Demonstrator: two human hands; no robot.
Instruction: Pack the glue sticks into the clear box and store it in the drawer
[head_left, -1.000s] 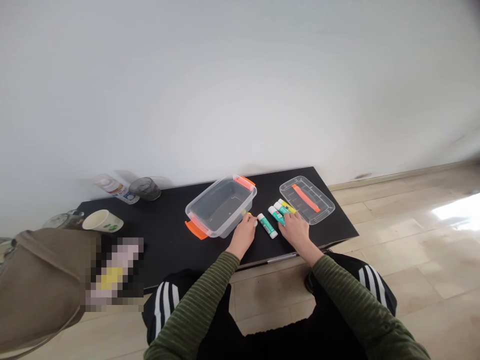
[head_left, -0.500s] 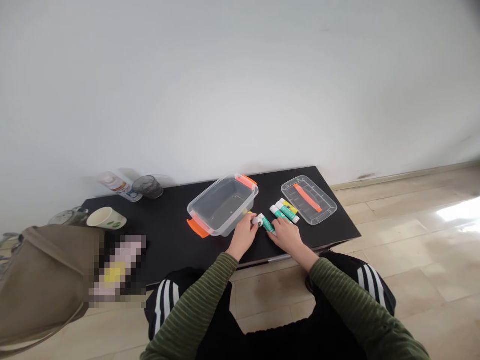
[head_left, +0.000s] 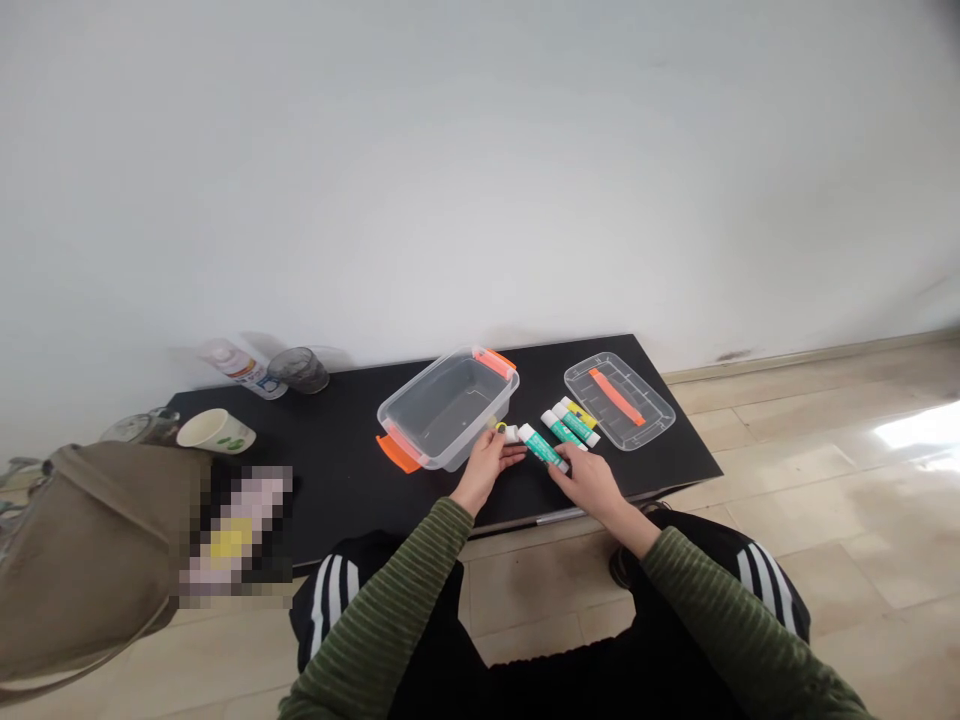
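A green-and-white glue stick point(head_left: 541, 446), its near end grasped by the right hand point(head_left: 590, 482), is over the worktop point(head_left: 337, 490); the left hand point(head_left: 485, 466) holds a partly hidden white-capped stick point(head_left: 512, 434) beside the clear plastic box point(head_left: 456, 457); three glue sticks point(head_left: 572, 426) lie by the lid point(head_left: 618, 398)

Your glue sticks point(head_left: 541, 446), right of the storage box point(head_left: 420, 405), look like smooth plastic, as does the box; left of it, the paper cup point(head_left: 214, 431) looks matt. Your sleeves point(head_left: 401, 600) are ribbed cloth.
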